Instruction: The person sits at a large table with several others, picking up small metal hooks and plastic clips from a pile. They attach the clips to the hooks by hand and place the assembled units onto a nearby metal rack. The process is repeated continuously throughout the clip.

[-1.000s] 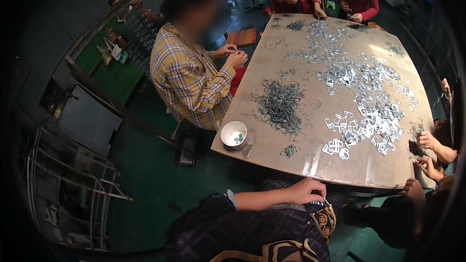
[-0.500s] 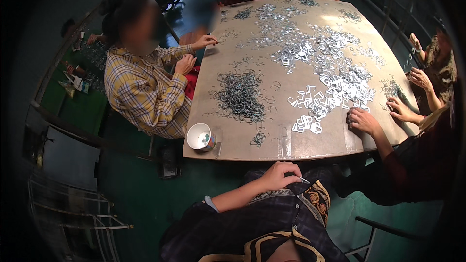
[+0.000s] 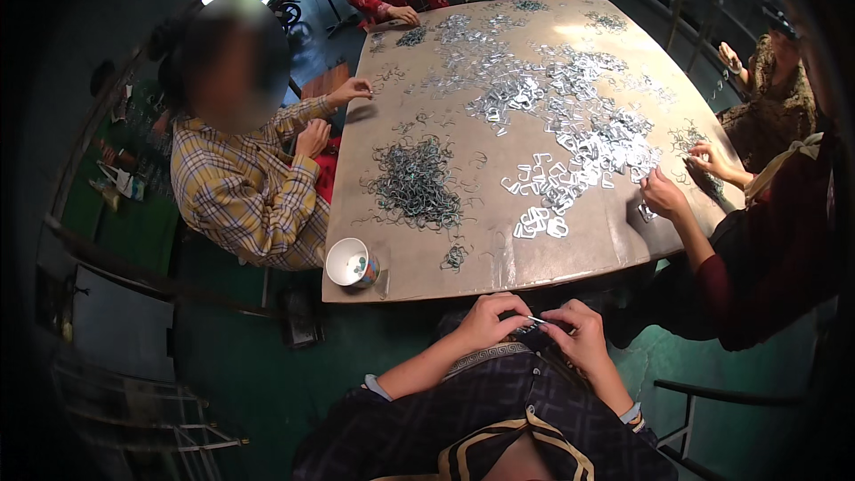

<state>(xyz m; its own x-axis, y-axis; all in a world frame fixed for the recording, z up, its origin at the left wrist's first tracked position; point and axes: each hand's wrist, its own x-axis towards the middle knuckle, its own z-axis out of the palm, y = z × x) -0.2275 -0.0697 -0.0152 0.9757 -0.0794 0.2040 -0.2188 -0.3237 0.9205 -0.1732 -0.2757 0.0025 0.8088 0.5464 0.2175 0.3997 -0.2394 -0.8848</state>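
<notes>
Just off the table's near edge, in front of my body, my left hand (image 3: 488,324) and my right hand (image 3: 583,338) meet fingertip to fingertip. Between them is a small silver metal piece (image 3: 536,321), pinched by both hands; its exact shape is too small to make out. On the table (image 3: 401,267) beyond, a loose group of flat silver metal hooks (image 3: 539,224) lies nearest my hands, trailing off a larger heap (image 3: 606,144). Left of that sits a dark pile of thin curved wire pieces (image 3: 417,183), with a small clump (image 3: 454,257) closer to me.
A paper cup (image 3: 370,271) with small greenish bits inside stands at the near left corner. A person in a yellow plaid shirt (image 3: 240,187) sits on the left. At the right, a co-worker's hand (image 3: 663,194) is over the hooks; others work along the far and right sides.
My right hand has come into view and joined my left at the metal piece. The right-hand co-worker's hand has lifted from the tabletop. The view has shifted slightly.
</notes>
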